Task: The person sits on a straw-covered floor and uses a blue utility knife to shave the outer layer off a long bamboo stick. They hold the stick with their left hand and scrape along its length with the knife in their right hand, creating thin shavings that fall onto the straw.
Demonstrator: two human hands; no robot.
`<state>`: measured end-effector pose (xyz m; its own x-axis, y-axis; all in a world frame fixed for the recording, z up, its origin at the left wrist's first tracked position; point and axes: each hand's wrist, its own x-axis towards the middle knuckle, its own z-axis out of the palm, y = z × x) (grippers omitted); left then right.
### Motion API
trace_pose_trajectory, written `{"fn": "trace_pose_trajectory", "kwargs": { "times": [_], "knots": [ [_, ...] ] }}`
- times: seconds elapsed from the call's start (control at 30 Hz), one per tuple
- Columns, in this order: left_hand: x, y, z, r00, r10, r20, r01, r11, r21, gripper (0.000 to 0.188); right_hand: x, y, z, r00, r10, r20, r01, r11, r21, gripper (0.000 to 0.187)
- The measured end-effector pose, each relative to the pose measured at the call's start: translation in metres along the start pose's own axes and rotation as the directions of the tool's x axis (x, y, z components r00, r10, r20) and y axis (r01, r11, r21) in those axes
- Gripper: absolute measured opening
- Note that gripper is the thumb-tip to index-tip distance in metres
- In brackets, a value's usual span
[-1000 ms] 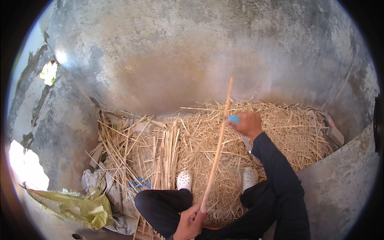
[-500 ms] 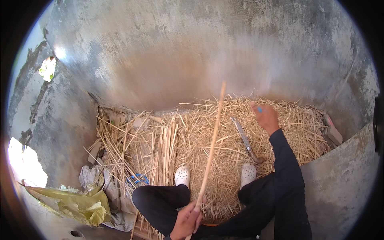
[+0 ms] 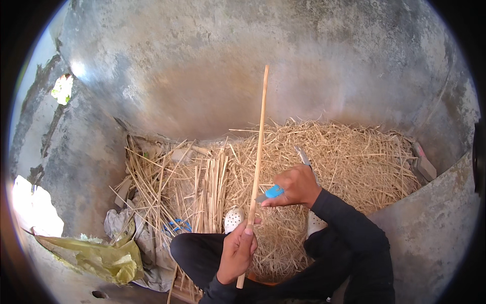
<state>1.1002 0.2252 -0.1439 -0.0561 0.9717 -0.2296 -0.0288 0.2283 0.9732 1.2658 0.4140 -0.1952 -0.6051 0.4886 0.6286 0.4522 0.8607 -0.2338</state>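
My left hand (image 3: pixel 237 253) is closed round the lower part of a long, pale wooden strip (image 3: pixel 260 147), perhaps bamboo. The strip stands nearly upright in view, its far end over the wall and its short near end poking out below my fist. My right hand (image 3: pixel 297 185) grips a small blue-handled knife (image 3: pixel 274 191). Its short grey blade points left and lies at the strip's right edge, just above my left hand; whether it touches cannot be told. Beneath my right hand, a larger knife (image 3: pixel 302 155) rests on the shavings, mostly hidden.
Straw-like shavings (image 3: pixel 349 157) cover the floor between my white clogs (image 3: pixel 234 220) and the concrete wall (image 3: pixel 202 66). Split strips (image 3: pixel 215 177) lie in a bundle at left. A yellow sack (image 3: pixel 96 258) lies beside them, and a grey block (image 3: pixel 424 163) sits far right.
My right hand has come left and nearer, bringing the blue-handled knife to the strip. The strip has shifted farther away and stands more upright. My right arm now covers most of the larger knife.
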Motion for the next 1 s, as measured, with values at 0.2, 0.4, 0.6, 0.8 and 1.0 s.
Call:
{"fn": "trace_pose_trajectory", "kwargs": {
  "times": [0.2, 0.4, 0.6, 0.8, 1.0],
  "knots": [
    [-0.001, 0.008, -0.005, 1.0, -0.002, 0.008, 0.002, 1.0, 0.0, 0.038, 0.001, -0.02, 0.0, 0.999, 0.045, 0.01, -0.045, 0.998, 0.033, 0.07],
    [0.002, -0.006, -0.008, 0.995, 0.076, 0.065, -0.08, 0.996, 0.047, 0.042, 0.005, -0.008, 0.0, 0.998, -0.034, -0.046, 0.033, 0.999, -0.031, 0.071],
    [-0.043, 0.005, -0.005, 0.934, 0.068, 0.352, -0.099, 0.993, 0.072, 0.036, 0.003, 0.04, 0.011, 0.956, 0.292, -0.037, -0.294, 0.941, -0.169, 0.07],
    [-0.014, 0.029, -0.001, 0.997, 0.051, 0.054, -0.047, 0.997, -0.061, 0.039, -0.008, 0.002, 0.019, 0.961, 0.278, 0.001, -0.278, 0.961, 0.001, 0.068],
    [-0.005, 0.002, -0.004, 0.995, 0.094, 0.019, -0.094, 0.996, -0.011, 0.042, 0.004, -0.025, -0.004, 0.985, 0.034, -0.167, -0.014, 0.993, 0.121, 0.071]
  ]
}}
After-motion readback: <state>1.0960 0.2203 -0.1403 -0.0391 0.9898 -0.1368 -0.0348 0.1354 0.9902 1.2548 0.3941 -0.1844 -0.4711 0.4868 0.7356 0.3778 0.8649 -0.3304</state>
